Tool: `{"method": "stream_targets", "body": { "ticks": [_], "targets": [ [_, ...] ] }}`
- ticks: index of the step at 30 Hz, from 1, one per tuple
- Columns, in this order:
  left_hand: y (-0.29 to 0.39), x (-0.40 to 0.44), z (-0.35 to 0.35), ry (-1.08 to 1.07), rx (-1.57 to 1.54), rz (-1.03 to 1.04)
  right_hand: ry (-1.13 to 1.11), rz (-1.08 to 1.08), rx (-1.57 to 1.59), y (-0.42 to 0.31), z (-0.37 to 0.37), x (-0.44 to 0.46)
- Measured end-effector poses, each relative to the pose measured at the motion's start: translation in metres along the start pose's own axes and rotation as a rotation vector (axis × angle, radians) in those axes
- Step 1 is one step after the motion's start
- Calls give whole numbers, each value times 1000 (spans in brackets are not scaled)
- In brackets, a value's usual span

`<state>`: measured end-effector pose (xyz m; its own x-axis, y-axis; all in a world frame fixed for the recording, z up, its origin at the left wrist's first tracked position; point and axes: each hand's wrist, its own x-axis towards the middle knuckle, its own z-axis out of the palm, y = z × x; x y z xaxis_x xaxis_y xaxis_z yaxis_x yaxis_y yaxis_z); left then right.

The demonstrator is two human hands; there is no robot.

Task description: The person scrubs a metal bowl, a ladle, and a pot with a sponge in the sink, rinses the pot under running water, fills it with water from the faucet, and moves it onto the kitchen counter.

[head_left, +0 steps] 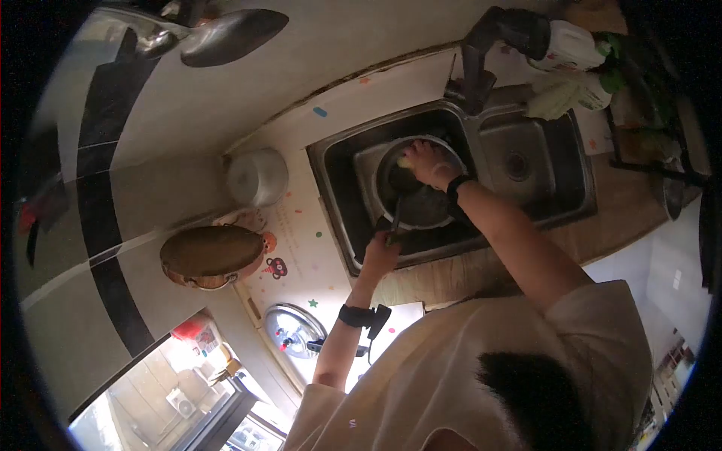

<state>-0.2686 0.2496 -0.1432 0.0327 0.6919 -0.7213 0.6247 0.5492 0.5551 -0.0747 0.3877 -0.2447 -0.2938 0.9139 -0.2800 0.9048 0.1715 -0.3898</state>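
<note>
In the left basin of a double metal sink (342, 218) sits a round metal pot (429, 214). My right hand (427, 163) reaches into the pot, its fingers closed on a yellowish sponge (404, 162) pressed against the inside. My left hand (381, 254) is at the sink's near edge, wrapped round a dark handle (395, 219) that extends to the pot's rim. Whether this handle is part of the pot or a separate utensil is unclear. Dark bands are on both wrists.
A faucet (475, 75) stands behind the sink. On the left are a white container (257, 177), a round brown basket or board (212, 254) and a glass lid (293, 331). Bottles (573, 46) and leafy greens (639, 83) are at the back right.
</note>
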Motion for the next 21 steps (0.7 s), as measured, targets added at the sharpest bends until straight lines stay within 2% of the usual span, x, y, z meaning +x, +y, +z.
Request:
{"method": "stream_targets", "body": {
  "ticks": [2, 4, 6, 7, 8, 9, 10, 11, 12, 14, 17, 20, 21],
  "targets": [
    [14, 3, 1, -60, -103, -128, -168, 0, -180, 2, 10, -1],
    [16, 13, 7, -50, -258, -101, -431, -6, -281, 3, 1, 4],
    [18, 21, 14, -67, -332, -110, -625, 81, 52, 26, 24, 10],
    [22, 27, 16, -89, -330, -130, -669, 172, 435, 69, 75, 20],
    [25, 32, 18, -112, -327, -148, -583, 253, 655, 76, 99, 21],
    [24, 37, 21, -151, -336, -72, -490, 317, 877, 82, 122, 21],
    [20, 41, 23, -191, -345, 3, -284, 368, 927, 61, 133, 8],
    [17, 43, 26, -230, -353, 80, -198, 383, 1160, 52, 142, -4],
    [15, 48, 27, -254, -404, -17, -112, 384, 1394, 44, 152, -17],
    [16, 56, 28, -301, -500, -201, -177, 255, 2234, 46, 165, -34],
    [42, 33, 30, -223, -831, -223, -249, 818, 1771, -40, 1, -72],
    [58, 19, 18, -364, -1062, -221, -314, 901, 1892, -47, -18, -92],
    [58, 18, 16, -447, -1108, -222, -253, 788, 1974, -52, -38, -102]
  ]
}}
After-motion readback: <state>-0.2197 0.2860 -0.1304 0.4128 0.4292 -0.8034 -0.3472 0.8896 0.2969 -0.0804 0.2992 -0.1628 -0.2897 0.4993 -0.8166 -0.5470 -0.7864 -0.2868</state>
